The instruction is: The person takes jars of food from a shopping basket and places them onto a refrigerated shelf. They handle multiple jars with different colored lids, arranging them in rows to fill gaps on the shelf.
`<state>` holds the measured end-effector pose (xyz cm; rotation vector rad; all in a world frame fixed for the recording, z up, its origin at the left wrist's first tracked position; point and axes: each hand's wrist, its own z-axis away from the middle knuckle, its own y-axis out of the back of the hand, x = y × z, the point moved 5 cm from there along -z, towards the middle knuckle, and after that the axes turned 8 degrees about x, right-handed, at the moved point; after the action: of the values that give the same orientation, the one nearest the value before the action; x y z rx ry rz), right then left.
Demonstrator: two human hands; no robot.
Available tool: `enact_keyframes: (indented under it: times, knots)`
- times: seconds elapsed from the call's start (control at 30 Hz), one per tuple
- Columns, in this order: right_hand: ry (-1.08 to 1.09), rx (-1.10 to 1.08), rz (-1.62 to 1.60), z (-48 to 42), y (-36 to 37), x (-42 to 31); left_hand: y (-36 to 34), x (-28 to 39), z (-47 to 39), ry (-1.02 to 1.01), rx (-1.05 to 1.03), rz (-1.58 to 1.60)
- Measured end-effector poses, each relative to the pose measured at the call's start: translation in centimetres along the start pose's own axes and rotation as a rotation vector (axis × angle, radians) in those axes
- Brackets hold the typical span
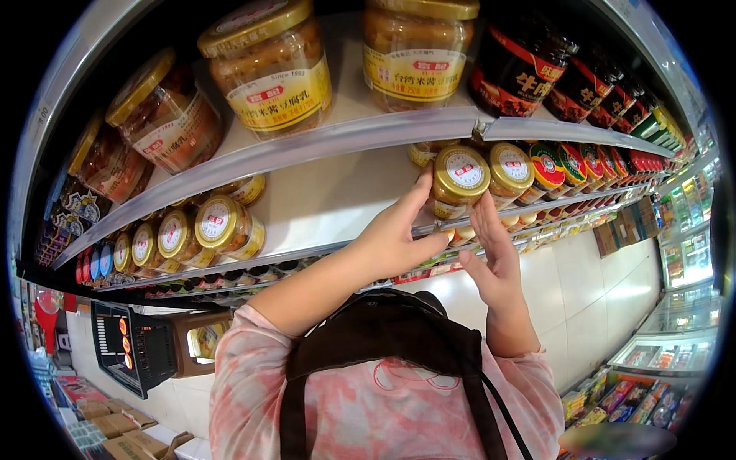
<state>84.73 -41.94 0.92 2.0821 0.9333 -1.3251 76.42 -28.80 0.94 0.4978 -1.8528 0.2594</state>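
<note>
Both my hands are at a glass jar with a gold lid (462, 175) near the front edge of the middle shelf. My left hand (402, 224) has its fingers along the jar's left side, with the thumb below its front. My right hand (495, 253) is at the jar's lower right, fingers extended upward and thumb apart; whether it touches the glass is hard to tell. A matching gold-lidded jar (510, 169) stands just to the right, and part of another shows behind. Further left on this shelf stands a similar jar (230, 227) at the end of a row.
Larger jars (276, 80) and dark-labelled jars (517, 72) stand on the upper shelf, whose plastic edge strip (368, 131) runs above my hands. A black basket (135, 348) is at the lower left, near cardboard boxes (118, 425). More cartons (627, 227) sit on the floor at right.
</note>
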Motion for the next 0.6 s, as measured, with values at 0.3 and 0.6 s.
enact_keyframes:
  times: [0.3, 0.6]
  knots:
    - [0.006, -0.198, -0.010, -0.9, -2.3, -1.2, 2.7, 3.0, 2.6, -0.033, 0.127, -0.051]
    - [0.118, -0.403, -0.262, -4.3, -10.2, 0.8, 8.6, 2.9, 5.9, -0.061, 0.430, -0.126]
